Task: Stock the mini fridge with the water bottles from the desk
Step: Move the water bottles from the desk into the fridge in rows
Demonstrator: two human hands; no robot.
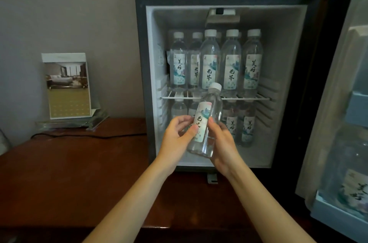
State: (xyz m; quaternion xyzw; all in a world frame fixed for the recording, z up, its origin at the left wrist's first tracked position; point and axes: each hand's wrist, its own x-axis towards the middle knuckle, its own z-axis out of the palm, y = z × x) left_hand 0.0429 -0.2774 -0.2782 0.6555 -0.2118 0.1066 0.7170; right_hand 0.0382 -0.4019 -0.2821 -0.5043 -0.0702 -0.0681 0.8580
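Observation:
The mini fridge (286, 47) stands open on the wooden desk (69, 173). Several clear water bottles (231, 63) with white caps line its upper wire shelf (262, 98), and more stand below it. In front of the lower compartment both my hands hold one water bottle (209, 117), tilted with its cap up and to the right. My left hand (177, 139) grips the label from the left, thumb across the front. My right hand (223, 143) holds the bottle's right side and base.
The fridge door (342, 123) hangs open at the right, with another bottle (352, 187) in its lower rack. A brochure stand (67, 87) sits at the back left of the desk, and a black cable (89, 135) runs along the wall.

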